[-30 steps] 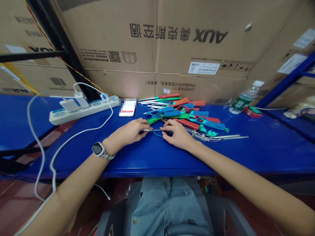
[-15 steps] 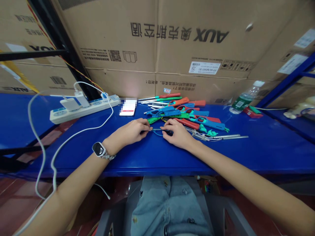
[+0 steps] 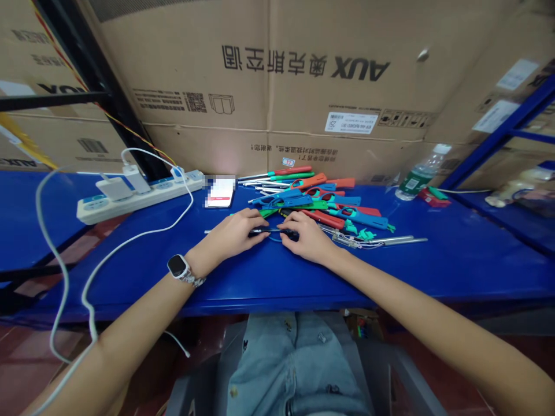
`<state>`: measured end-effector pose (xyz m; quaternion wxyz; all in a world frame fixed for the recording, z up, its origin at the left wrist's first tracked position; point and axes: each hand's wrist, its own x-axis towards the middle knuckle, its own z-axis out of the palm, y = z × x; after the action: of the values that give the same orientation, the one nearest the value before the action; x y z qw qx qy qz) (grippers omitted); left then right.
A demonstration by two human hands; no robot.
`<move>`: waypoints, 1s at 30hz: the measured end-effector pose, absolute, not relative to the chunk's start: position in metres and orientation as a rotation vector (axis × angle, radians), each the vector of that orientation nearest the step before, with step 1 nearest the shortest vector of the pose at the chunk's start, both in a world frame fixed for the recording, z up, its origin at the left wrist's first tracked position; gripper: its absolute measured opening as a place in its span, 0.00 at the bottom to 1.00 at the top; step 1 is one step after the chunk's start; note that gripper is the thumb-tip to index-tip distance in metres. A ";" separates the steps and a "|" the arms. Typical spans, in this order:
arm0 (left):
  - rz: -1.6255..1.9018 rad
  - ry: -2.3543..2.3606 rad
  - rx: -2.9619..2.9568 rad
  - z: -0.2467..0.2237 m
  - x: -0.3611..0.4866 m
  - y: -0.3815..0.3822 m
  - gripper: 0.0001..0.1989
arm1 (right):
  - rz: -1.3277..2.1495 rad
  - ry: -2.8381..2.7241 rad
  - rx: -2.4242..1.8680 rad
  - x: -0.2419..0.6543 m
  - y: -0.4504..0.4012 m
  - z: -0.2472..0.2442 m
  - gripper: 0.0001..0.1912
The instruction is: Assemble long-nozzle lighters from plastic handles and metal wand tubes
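My left hand [image 3: 240, 232] and my right hand [image 3: 306, 236] are close together over the blue table. Both are closed in a pinch on a slim black-and-silver rod [image 3: 273, 230] lying crosswise between them. A silver end pokes out left of my left hand, and a dark thicker part shows under my right fingers. Whether it is one piece or two I cannot tell. Just below the rod shows a thin blue curved piece [image 3: 274, 238]. Right behind the hands is a pile of long-nosed lighters [image 3: 318, 199] in red, orange, blue and green.
Metal tubes with thin wires [image 3: 390, 241] lie right of my right hand. A phone [image 3: 219, 192] and a white power strip [image 3: 141, 199] with a trailing cable are to the left. A plastic bottle [image 3: 418, 179] stands at the back right. Cardboard boxes [image 3: 299, 92] wall the rear.
My left hand has shifted along the rod; a silver end now sticks out on its left, and more black shows at its fingertips. The whole view has shifted slightly.
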<state>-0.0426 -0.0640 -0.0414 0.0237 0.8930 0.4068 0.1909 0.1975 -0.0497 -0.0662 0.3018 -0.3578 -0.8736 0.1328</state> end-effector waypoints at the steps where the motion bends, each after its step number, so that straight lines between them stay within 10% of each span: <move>1: 0.595 1.244 2.765 -0.041 -0.040 -0.062 0.13 | 0.351 -2.320 -0.954 0.197 -0.050 -0.066 0.11; 15: 0.624 1.113 2.762 -0.024 -0.016 -0.051 0.12 | 0.290 -2.159 -0.899 0.234 -0.061 -0.045 0.13; 30: 0.559 0.839 2.824 -0.018 0.128 -0.004 0.07 | 0.155 -2.170 -1.751 0.348 -0.053 -0.036 0.07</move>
<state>0.1278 -0.0037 -0.0183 0.0716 0.9394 0.2790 0.1858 0.3480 -0.0534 -0.0365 0.1735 -0.6174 -0.7653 0.0547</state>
